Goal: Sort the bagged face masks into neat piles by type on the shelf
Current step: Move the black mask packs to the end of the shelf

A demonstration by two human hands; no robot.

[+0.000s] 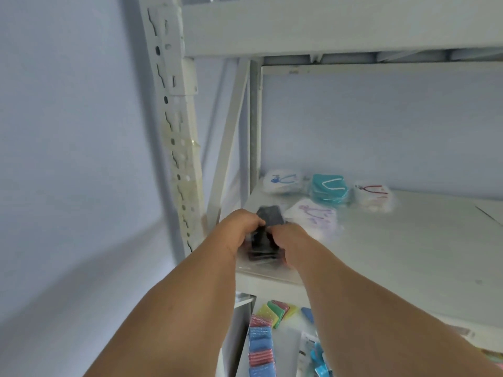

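Observation:
Both my hands hold a stack of black bagged masks (268,217) at the front left corner of the white shelf (408,254). My left hand (241,227) grips its left side and my right hand (288,240) grips its right side. Behind them on the shelf lie a pile of white masks with purple straps (313,213), a pile of white masks with blue straps (283,182), a teal pile (329,189) and a pile of white masks with red straps (373,195). The lower part of the black stack is hidden between my hands.
A white slotted upright (174,126) stands at the left of the shelf, with the wall beyond. An upper shelf beam (340,28) crosses overhead. Below the shelf, coloured sponge packs (261,344) and other bagged goods lie on a lower level.

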